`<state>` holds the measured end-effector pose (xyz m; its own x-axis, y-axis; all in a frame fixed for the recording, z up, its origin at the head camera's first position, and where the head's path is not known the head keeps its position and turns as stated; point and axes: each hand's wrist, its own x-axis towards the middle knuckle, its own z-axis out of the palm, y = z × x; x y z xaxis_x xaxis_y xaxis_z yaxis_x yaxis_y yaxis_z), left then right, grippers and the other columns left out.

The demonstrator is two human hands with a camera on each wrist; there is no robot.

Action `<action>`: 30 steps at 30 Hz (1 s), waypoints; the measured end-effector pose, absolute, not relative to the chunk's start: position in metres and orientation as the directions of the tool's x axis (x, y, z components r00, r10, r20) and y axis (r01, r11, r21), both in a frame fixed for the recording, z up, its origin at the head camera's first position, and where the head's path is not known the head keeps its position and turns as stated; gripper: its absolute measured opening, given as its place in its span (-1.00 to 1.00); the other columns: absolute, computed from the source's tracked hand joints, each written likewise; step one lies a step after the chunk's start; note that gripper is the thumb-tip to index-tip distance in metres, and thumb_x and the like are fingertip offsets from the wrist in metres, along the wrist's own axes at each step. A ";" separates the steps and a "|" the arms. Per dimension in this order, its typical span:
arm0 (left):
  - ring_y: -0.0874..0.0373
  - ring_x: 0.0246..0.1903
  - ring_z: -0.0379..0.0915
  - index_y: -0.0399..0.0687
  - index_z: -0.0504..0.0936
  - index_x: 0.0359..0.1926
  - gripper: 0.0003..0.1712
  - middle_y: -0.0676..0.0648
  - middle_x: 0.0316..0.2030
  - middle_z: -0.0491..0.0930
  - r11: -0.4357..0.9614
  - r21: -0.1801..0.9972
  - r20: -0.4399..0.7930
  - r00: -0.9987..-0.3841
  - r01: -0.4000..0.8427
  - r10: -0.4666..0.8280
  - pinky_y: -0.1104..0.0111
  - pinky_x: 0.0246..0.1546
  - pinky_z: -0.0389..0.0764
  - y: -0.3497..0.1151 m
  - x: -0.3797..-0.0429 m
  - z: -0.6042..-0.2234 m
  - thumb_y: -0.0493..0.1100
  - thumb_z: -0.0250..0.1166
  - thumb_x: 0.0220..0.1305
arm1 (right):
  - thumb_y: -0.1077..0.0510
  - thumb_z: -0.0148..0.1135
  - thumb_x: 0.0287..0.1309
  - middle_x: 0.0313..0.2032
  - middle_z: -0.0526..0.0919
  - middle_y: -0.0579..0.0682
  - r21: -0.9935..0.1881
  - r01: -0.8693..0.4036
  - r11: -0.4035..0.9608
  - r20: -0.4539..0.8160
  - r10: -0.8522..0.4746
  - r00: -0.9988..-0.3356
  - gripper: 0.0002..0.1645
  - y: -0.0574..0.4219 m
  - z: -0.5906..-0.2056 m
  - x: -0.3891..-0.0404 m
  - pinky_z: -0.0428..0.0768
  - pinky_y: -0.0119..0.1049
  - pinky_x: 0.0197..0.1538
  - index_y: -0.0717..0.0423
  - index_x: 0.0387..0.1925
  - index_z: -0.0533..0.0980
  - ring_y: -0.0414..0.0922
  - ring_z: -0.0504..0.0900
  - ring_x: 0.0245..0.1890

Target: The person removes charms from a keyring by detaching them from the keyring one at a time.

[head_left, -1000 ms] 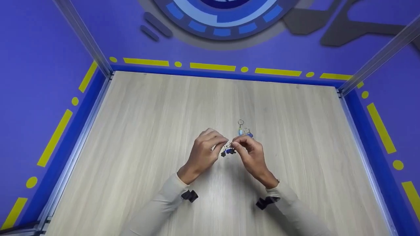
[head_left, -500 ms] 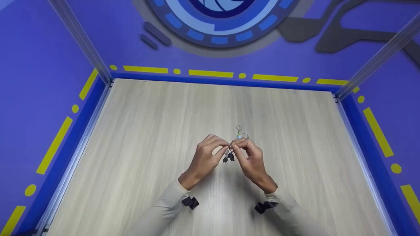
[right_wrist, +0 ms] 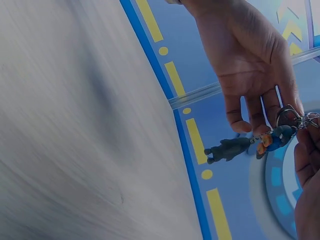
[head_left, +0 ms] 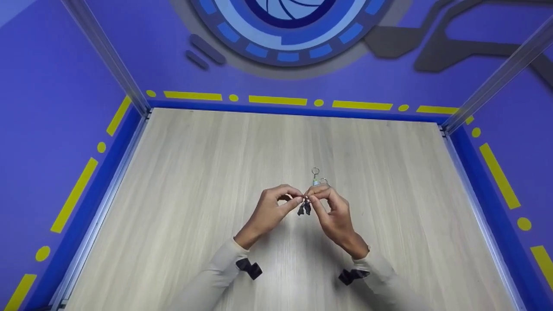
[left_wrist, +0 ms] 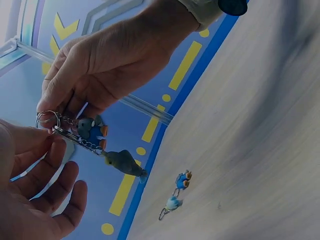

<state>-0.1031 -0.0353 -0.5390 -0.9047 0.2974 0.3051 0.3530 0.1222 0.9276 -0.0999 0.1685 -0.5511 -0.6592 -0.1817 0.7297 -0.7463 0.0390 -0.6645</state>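
Just below the head view's centre, two keyrings (left_wrist: 62, 131) are pinched by left hand (head_left: 271, 211) and right hand (head_left: 337, 214); their charms (left_wrist: 122, 162) should be left dangling, the metal edges steadied by fingertips.

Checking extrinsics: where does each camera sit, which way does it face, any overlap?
Head: on the head, facing forward and down at the pale wood-grain tabletop; left hand, right hand and pale sleeves show.
Left wrist: on that wrist, facing its hand's work, right hand beyond; both hands show.
Right wrist: likewise on that wrist, facing the left hand; both hands show.
Shared by both wrist views: a small blue, orange-footed figure.
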 end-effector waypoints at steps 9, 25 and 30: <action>0.17 -0.15 0.72 -0.15 0.84 -0.14 -0.95 0.06 -0.21 0.82 0.085 0.952 0.272 -0.941 0.294 0.203 0.08 0.06 0.73 -0.030 -0.102 -0.541 -0.28 0.45 0.49 | 0.58 0.36 0.31 -0.18 0.77 0.18 -0.640 -0.736 0.221 0.713 -0.187 -0.676 -0.77 0.176 -0.555 -0.105 0.66 -0.38 0.10 0.25 -0.20 0.60 0.06 0.75 -0.15; 0.10 -0.21 0.69 -0.16 0.84 -0.21 -0.93 -0.01 -0.29 0.80 0.322 0.724 0.550 -0.793 0.610 0.263 0.22 -0.14 0.70 -0.020 -0.109 -0.535 -0.38 0.47 0.42 | 0.63 0.36 0.25 -0.16 0.76 0.15 -0.599 -0.754 0.270 0.719 -0.233 -0.655 -0.73 0.184 -0.559 -0.113 0.65 -0.42 0.07 0.27 -0.23 0.58 0.05 0.75 -0.14; 0.10 -0.18 0.69 -0.14 0.84 -0.17 -0.94 -0.01 -0.26 0.80 0.352 0.693 0.558 -0.777 0.629 0.291 0.24 -0.12 0.68 -0.020 -0.109 -0.534 -0.35 0.47 0.45 | 0.60 0.35 0.30 -0.16 0.75 0.16 -0.576 -0.775 0.260 0.732 -0.260 -0.630 -0.77 0.185 -0.558 -0.117 0.66 -0.40 0.12 0.29 -0.23 0.56 0.07 0.76 -0.15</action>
<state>-0.1092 -0.0203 -0.5337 -0.7774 0.2907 0.5578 0.6290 0.3525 0.6929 -0.1168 0.1846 -0.5584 -0.6302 -0.2598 0.7317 -0.7754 0.2597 -0.5756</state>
